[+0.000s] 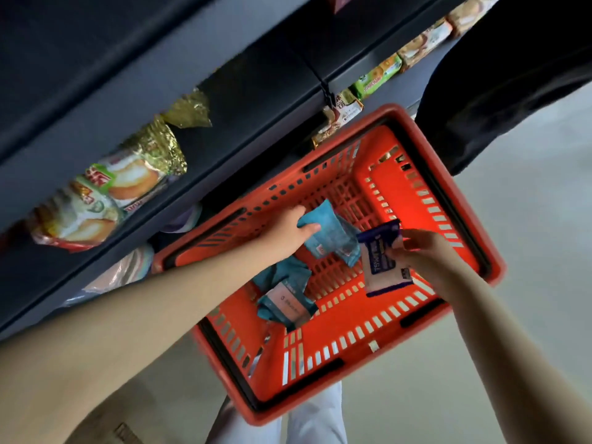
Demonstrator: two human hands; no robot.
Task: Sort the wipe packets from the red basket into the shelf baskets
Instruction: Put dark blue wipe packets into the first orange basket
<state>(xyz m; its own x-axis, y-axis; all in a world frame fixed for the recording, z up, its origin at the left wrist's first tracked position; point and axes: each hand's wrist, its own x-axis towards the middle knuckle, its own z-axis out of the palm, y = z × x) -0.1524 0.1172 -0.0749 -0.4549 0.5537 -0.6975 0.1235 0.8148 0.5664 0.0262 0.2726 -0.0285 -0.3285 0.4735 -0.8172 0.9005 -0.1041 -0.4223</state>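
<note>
Head view, looking down into the red basket [336,350], which sits on the pale floor [519,283] just in front of a dark shelf [243,116]. Your left hand [290,230] reaches in over the basket's long side; its fingers and thumb curl round the near end of a teal packet [325,233], which lies tilted against further packets at the middle of the basket. Your right hand [423,251] comes in from the opposite side and pinches a purple-and-white packet [382,261] by one edge, fingers bent, holding it inside the basket near the right wall. A loose heap of teal packets [283,294], one showing a pale label, rests on the basket floor nearer you. Snack bags [105,193] stand on the shelf at left, biscuit packs [378,75] at upper right. Your white trousers [315,421] show below the basket's rim.
</note>
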